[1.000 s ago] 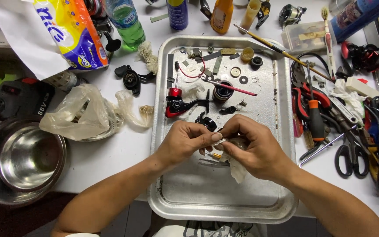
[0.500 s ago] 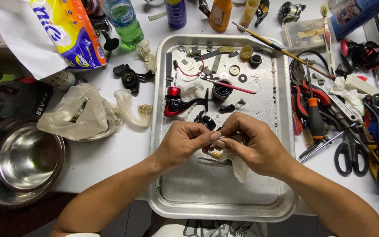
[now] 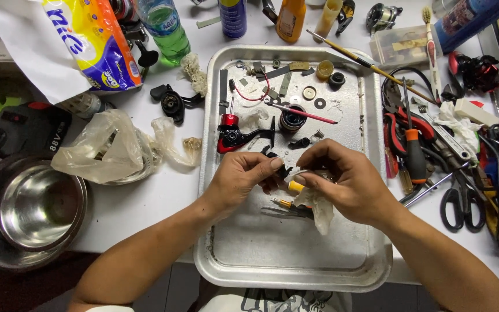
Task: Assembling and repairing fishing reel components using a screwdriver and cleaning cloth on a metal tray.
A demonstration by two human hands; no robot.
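Both hands are over the metal tray [image 3: 371, 173], meeting at its middle: the left hand [image 3: 244, 179] has its grip pinched on a small dark part [image 3: 285, 171], and the right hand [image 3: 345, 182] is clenched around a crumpled pale wipe [image 3: 320, 207] with a small yellow-tipped piece [image 3: 296, 186] poking out between the fingers, the two hands touching right there above the tray floor. Just below them lies a thin tool with a yellow handle [image 3: 286, 203] beside what looks like a pair of tweezers [image 3: 287, 212]. Risk, as I judge it: the part is tiny and held only by fingertips, so a slip on an oily surface could drop it among the loose bits on the tray (and there are plenty of lookalikes up top), or bounce it off onto the crowded table [image 3: 145, 196]. The trailing wipe could also drag the yellow-handled tool about. Counting now: one tray, one red and black reel body [image 3: 229, 134] on it, one dark spool [image 3: 291, 120], one red wire loop [image 3: 255, 95], three small rings or washers near the top that I can make out. Off the tray: one steel bowl [image 3: 30, 214] at left, one clear plastic bag [image 3: 111, 147], one green bottle [image 3: 166, 29], one pair of scissors [image 3: 460, 202] at right, one orange-handled screwdriver [image 3: 414, 153]
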